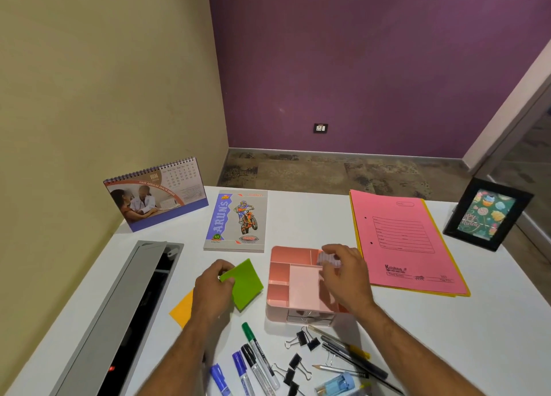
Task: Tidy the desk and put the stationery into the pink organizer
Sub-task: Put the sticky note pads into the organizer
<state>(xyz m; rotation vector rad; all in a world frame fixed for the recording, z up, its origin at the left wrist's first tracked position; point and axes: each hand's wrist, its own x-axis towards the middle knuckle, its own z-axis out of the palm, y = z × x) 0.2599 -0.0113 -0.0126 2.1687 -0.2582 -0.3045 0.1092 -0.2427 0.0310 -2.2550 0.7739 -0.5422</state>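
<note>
Bare desk lies open betw notebook and pink folder, behind the pink organizer. Near edge is crowded w/ markers, binder clips and pencils. Open cable tray blocks the left side.

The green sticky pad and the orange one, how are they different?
The green sticky pad is lifted and tilted, gripped at its edge by the left hand; the orange sticky pad lies flat on the desk. The green pad shows almost whole, while the orange pad is partly hidden under that hand and arm. Both are plain square pads, left of the pink organizer, and neither is in it yet.
</note>
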